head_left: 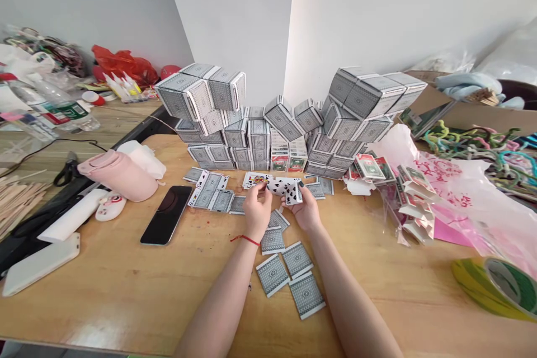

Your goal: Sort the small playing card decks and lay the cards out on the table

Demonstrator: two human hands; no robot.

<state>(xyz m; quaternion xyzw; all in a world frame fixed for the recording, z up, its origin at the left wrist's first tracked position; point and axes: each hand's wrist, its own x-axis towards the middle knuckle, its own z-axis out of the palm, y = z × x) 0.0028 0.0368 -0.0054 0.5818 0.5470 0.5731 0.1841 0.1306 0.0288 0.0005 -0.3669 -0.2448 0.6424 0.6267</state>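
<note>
Between my two hands is a playing card (292,194) with black pips, bent and standing up on the right side. My left hand (257,211), with a red string on its wrist, pinches the card's left end. Closed on its right end is my right hand (306,210). Below them lie several folded playing cards (307,293), patterned backs up. More cards (205,193) are laid out to the left, some face up. Behind my hands, blocks made of folded cards are piled in a left stack (180,95) and a right stack (352,126), with lower blocks (279,117) between.
A black phone (166,215), a pink pouch (121,176) and a white power bank (42,264) lie on the left. Torn card boxes (415,201), crumpled plastic (453,170) and a roll of yellow tape (474,285) are on the right. A wall stands behind.
</note>
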